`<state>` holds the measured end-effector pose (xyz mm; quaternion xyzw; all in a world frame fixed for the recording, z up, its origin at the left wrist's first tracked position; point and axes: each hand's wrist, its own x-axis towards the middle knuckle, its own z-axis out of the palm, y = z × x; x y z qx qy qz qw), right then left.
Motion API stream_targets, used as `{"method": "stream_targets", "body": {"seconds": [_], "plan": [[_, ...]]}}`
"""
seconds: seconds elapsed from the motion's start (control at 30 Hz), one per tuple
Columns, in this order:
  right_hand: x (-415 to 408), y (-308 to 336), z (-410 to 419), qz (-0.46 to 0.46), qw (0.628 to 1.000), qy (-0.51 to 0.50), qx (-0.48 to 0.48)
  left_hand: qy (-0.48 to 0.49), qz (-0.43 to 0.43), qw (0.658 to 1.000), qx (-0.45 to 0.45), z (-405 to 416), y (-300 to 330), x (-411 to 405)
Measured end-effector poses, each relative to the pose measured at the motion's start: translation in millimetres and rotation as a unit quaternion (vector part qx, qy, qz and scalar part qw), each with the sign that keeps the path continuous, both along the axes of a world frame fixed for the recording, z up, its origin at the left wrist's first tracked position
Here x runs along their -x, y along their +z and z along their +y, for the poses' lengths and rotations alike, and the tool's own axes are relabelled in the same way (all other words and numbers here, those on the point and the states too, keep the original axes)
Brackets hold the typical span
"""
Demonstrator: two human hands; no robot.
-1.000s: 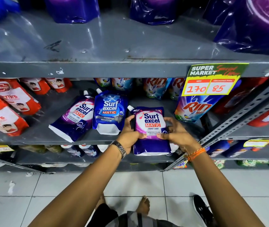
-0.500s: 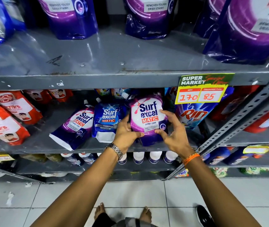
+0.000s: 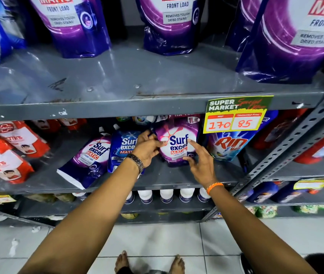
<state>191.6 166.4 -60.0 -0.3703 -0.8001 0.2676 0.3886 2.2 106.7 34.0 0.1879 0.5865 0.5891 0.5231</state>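
Head view: two bare forearms reaching into a grey metal rack.
Purple pouch (image 3: 177, 144): upright on the middle shelf (image 3: 177, 178), between the blue pouch (image 3: 123, 147) and the Rin pouch (image 3: 230, 145), just below the price tag (image 3: 236, 115); held out at the shelf's front edge a second ago, now set well back.
Left hand (image 3: 149, 148): pinching the purple pouch's left edge, thumb across the front, as before; wristwatch (image 3: 136, 161) on the wrist.
Right hand (image 3: 199, 163): no longer wrapped round the right edge; fingers straightened, index tip touching the printed front, thumb near the lower part; orange wristband (image 3: 214, 186).
Hands: apart, one on each side of the purple pouch.
View: tilted higher than before, more of the large purple pouches (image 3: 74, 22) showing.
Surface: scuffed grey metal, paint chipped along the upper shelf (image 3: 117, 76) lip.
Left of shelf: a second purple pouch (image 3: 92, 157) lying flat, red pouches (image 3: 9, 159) beyond.
Below: white-capped bottles (image 3: 166, 194) in a row.
Room: pale tiled floor (image 3: 157, 238), bare feet (image 3: 121, 262) at the bottom edge, slotted upright (image 3: 295, 151) at right.
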Motion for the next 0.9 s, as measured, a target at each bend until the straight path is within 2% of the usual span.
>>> {"method": "stream_targets", "body": {"seconds": [0.17,0.43,0.57,0.7,0.77,0.83,0.9], "plan": [[9,2,4,0.024,0.997,0.001,0.072,0.045,0.092,0.993,-0.060,13,11,-1],[12,4,-2,0.008,0.996,0.017,0.091,0.049,0.108,0.989,-0.091,10,7,2],[14,0,-18,0.045,0.992,-0.017,0.114,0.024,0.117,0.988,-0.094,-10,4,16],[32,12,-70,0.131,0.979,-0.099,0.123,0.064,0.167,0.983,-0.049,-55,-16,66],[53,22,-92,0.122,0.980,-0.085,0.133,0.116,0.193,0.974,-0.015,-75,-23,93],[83,24,-98,0.091,0.974,-0.026,0.204,0.150,0.203,0.967,0.031,-85,-29,114],[121,25,-96,0.057,0.951,0.009,0.304,0.169,0.189,0.964,0.076,-89,-33,131]]}}
